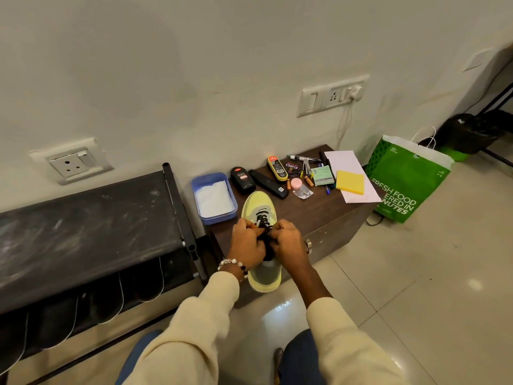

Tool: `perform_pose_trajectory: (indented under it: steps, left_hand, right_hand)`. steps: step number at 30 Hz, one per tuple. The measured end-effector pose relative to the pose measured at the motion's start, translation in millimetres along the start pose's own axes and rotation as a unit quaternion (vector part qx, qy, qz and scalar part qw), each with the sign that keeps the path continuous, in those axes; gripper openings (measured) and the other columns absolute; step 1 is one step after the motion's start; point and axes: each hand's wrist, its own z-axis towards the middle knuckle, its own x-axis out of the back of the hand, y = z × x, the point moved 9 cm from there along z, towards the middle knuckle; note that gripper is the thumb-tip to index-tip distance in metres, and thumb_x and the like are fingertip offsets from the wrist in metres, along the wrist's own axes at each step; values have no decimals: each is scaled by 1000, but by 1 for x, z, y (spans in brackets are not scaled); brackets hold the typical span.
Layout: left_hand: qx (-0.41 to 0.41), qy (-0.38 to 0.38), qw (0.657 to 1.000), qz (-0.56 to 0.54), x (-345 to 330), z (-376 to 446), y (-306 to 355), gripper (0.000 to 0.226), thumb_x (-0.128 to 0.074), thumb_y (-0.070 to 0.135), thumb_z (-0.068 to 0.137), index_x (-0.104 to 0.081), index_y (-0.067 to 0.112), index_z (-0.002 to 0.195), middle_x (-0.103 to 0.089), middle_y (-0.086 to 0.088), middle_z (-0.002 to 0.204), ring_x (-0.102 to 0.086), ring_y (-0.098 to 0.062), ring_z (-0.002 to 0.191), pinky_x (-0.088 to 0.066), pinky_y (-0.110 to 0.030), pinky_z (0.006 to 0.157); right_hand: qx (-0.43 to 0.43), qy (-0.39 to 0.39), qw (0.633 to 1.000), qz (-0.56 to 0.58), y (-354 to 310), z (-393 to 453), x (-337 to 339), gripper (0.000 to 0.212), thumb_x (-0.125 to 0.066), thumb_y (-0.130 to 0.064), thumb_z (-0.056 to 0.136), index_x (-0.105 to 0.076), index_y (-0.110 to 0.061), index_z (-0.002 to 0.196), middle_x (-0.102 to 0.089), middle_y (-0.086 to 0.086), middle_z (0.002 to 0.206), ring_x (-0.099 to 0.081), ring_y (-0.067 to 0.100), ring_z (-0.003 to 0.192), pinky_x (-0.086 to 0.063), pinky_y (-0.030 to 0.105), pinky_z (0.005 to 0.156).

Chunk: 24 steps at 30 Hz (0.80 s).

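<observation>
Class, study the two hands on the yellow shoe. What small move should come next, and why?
Probably draw both hands apart to pull the laces snug. The left hand and right hand each pinch the black laces close together over the shoe, and the rows nearer the toe look already threaded.

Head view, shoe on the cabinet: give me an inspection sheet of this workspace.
Surface: dark wooden cabinet, back half crowded.
Job's things: yellow shoe on the cabinet, heel toward the person; black laces being worked.
Clutter: blue tub, polish bottle, markers, yellow pad, paper.
Grips: left hand and right hand both pinch the laces.
Cables: white cable hangs from the wall socket.
Surroundings: black shoe rack, green bag, tiled floor.
</observation>
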Motion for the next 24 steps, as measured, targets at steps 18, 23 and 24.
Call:
perform_pose_trajectory:
  steps: [18, 23, 24]
  left_hand:
    - [96, 123, 987, -34, 25, 10, -11, 36, -69, 9, 83, -51, 10, 115, -52, -11, 116, -58, -26, 98, -48, -31, 82]
    - [163, 63, 983, -49, 12, 21, -25, 29, -70, 17, 86, -58, 14, 112, -56, -10, 117, -57, -26, 103, -44, -28, 81]
    - [160, 60, 984, -40, 11, 23, -26, 28, -69, 19, 86, -57, 14, 111, -57, -10, 116, -58, -26, 101, -45, -29, 80]
  right_hand:
    - [151, 36, 987, -43, -29, -1, 7, 20, -60, -1, 83, -73, -5, 99, -68, 18, 99, -59, 32, 97, -45, 31, 81]
    - [118, 30, 992, -19, -21, 12, 8, 18, -62, 0, 83, -73, -10, 94, -68, 9, 100, -60, 22, 92, -49, 29, 85]
    - [95, 48, 994, 12, -17, 15, 11, 13, -66, 0, 80, -72, -9, 87, -64, 9, 97, -59, 20, 86, -51, 24, 79]
